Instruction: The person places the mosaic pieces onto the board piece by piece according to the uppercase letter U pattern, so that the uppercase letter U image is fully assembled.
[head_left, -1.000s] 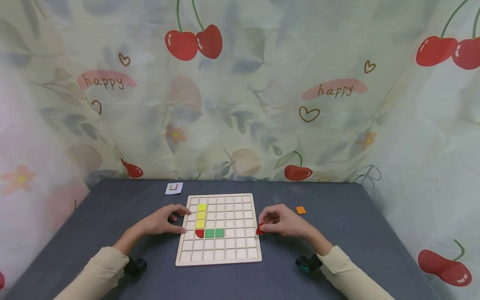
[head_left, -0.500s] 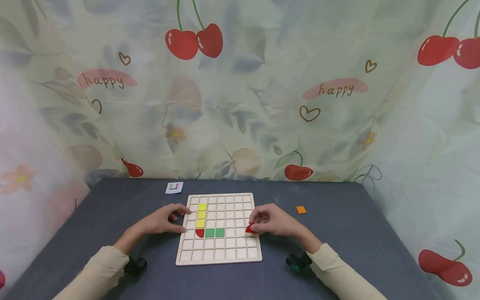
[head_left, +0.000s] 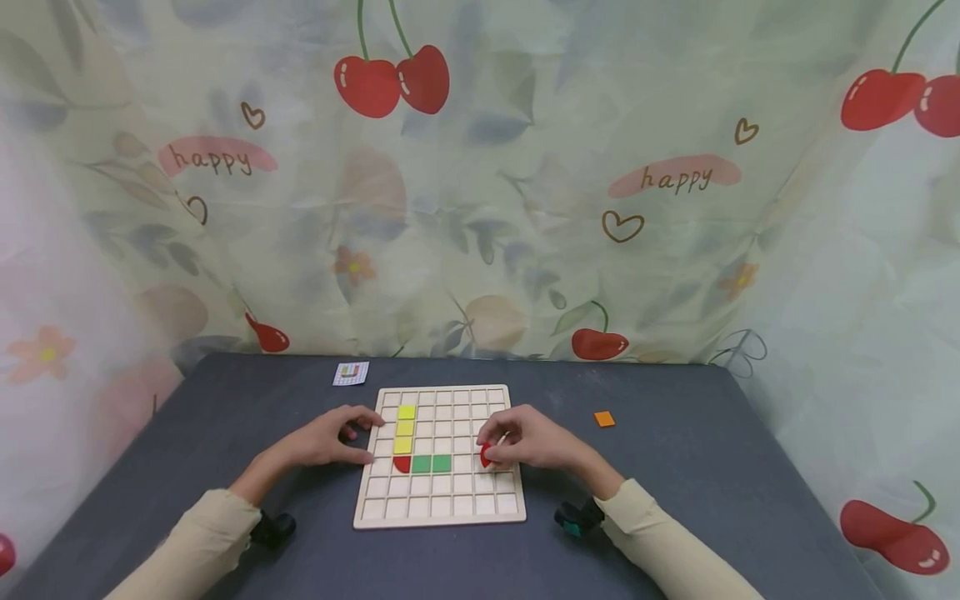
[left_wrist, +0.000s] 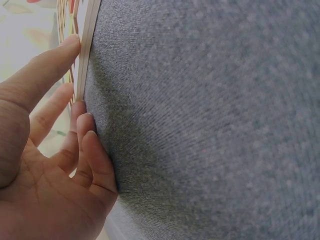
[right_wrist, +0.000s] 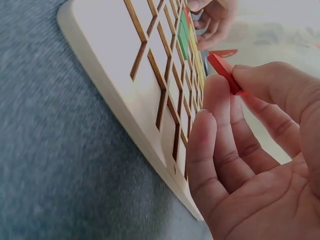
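Likely placing, the right hand (head_left: 528, 436) is pinching a red piece (right_wrist: 223, 71), probably needing alignment with the board (head_left: 461, 485) below, left hand (head_left: 327, 437) spread.

The pale gridded board (head_left: 442, 486) lies flat, the left hand (head_left: 330, 437) touching its left edge, its yellow tiles (head_left: 405, 427), rounded red tile (head_left: 402, 463) and green tiles (head_left: 422, 463) forming an L, while the right hand (head_left: 525, 437) pinches a tilted red piece (right_wrist: 224, 69) over its right side.

A grey table (head_left: 322, 567) carries a pale, grid-patterned board (head_left: 441, 506) with yellow tiles (head_left: 405, 428), green tiles (head_left: 422, 463) and a red piece (head_left: 402, 464); the held piece (right_wrist: 223, 72) is also red. Towards the table's right edge, an orange tile (head_left: 604, 419).
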